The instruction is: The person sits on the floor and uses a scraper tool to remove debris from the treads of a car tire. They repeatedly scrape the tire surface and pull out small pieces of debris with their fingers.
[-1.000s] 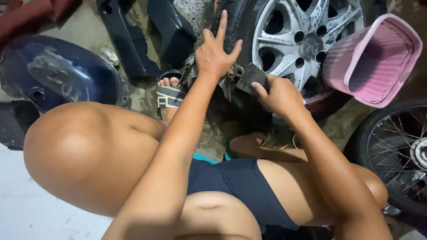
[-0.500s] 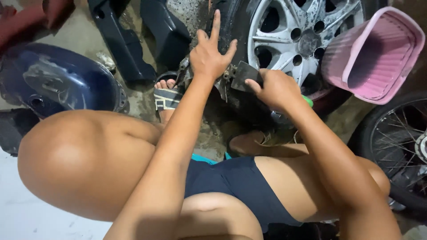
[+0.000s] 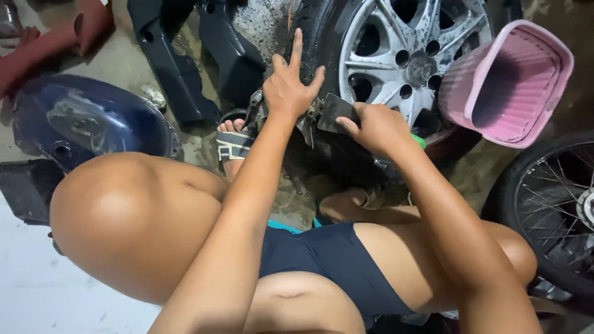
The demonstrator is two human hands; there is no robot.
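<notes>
Right hand (image 3: 378, 127) has a closed grip on a flat dark scraper-type blade (image 3: 337, 112), fingers curled over its rear end, with something green (image 3: 419, 141) poking out at the heel of the hand, maybe the handle, can't say for sure. Left hand (image 3: 289, 89) isn't gripping anything: palm pressed on the grimy metal part (image 3: 309, 120) by the tyre, fingers spread toward 12 o'clock. The blade sits just right of that left hand, touching or nearly touching the dirty part, below the alloy wheel (image 3: 405, 55). Its long axis runs roughly 9 to 3, slightly tilted, working edge toward 9–10 o'clock, so straight at the bracing hand. That's the risk I'd flag: one slip on the wet gunk and the edge could skid into the left thumb or wrist. The sandalled foot (image 3: 232, 145) at 7 o'clock is close too. Pink basket (image 3: 513, 86) at 3 o'clock looks well out of the way.
</notes>
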